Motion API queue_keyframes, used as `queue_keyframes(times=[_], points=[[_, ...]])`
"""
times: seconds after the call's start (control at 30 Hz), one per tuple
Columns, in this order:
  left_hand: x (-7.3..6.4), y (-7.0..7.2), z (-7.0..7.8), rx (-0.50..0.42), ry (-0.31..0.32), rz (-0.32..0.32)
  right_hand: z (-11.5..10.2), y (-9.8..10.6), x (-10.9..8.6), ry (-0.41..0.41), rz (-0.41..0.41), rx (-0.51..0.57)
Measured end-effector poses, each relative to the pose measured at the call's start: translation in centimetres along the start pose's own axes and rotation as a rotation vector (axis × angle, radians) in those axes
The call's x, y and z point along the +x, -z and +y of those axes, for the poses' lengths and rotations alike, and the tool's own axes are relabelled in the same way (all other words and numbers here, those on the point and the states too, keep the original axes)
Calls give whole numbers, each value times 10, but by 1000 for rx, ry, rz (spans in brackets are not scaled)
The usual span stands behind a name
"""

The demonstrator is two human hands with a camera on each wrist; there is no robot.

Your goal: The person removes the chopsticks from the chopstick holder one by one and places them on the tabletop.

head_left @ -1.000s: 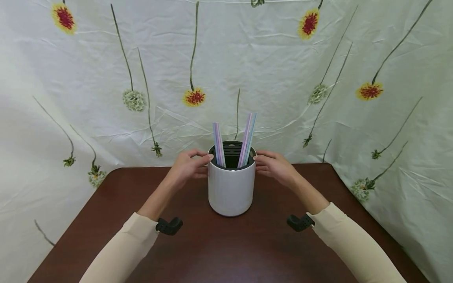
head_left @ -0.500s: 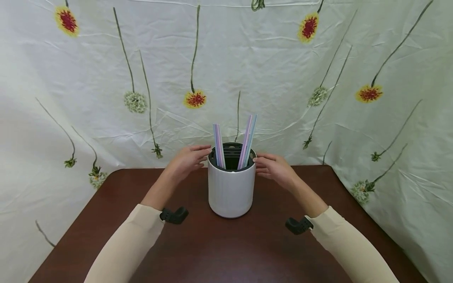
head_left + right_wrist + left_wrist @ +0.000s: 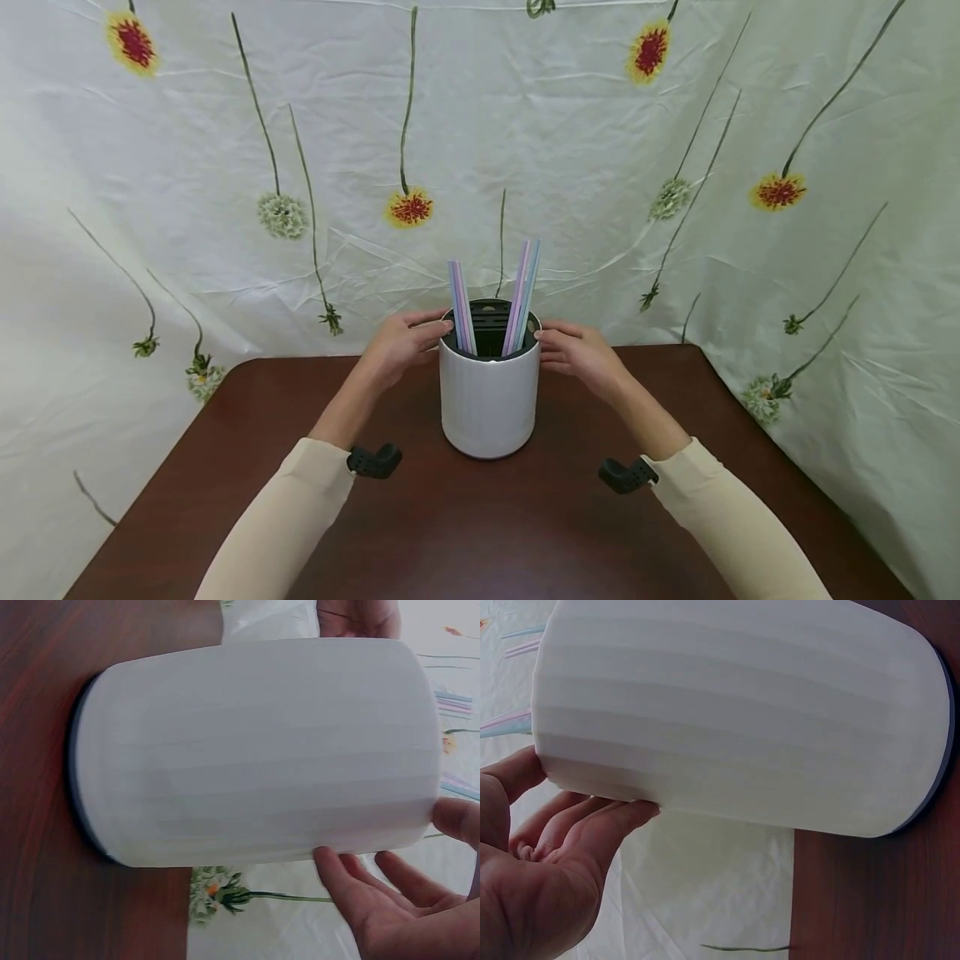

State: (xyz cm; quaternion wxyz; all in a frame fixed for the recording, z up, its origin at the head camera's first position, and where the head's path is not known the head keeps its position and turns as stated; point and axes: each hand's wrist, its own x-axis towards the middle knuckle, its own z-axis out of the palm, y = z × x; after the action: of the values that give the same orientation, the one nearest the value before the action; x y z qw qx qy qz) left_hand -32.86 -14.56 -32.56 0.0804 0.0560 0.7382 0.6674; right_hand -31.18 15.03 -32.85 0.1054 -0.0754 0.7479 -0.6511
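Observation:
A white, round utensil holder [image 3: 488, 404] with a black slotted insert [image 3: 491, 315] stands upright on the table. Two bunches of long drinking straws in lilac, pink and pale blue rise from it, a left bunch [image 3: 461, 308] and a taller right bunch [image 3: 522, 296]. My left hand [image 3: 397, 343] holds its left side near the top, thumb at the rim and fingers along the outer wall [image 3: 727, 712]. On the opposite side my right hand [image 3: 581, 354] holds it the same way, with thumb at the rim and fingertips [image 3: 324, 855] against the wall.
The dark red-brown table [image 3: 480, 525] has its back edge just behind the holder. A white cloth [image 3: 585, 150] printed with flowers hangs behind and on both sides. Black wrist straps [image 3: 375, 461] sit over cream sleeves [image 3: 281, 521].
My left thumb lifted off the rim half a second ago and is now back on it, the left forearm slightly further in. My right hand and the holder stay nearly in place.

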Motion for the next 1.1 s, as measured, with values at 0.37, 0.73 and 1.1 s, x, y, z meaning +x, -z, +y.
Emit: queue_keyframes(times=[0.37, 0.73, 1.1], points=[[-1, 0, -4, 33, -5, 30, -31, 1, -1, 122, 117, -27], [1, -5, -2, 34, 9, 44, -45, -5, 6, 183, 105, 84], [1, -2, -1, 49, 22, 54, -36, -12, 14, 198, 132, 101]])
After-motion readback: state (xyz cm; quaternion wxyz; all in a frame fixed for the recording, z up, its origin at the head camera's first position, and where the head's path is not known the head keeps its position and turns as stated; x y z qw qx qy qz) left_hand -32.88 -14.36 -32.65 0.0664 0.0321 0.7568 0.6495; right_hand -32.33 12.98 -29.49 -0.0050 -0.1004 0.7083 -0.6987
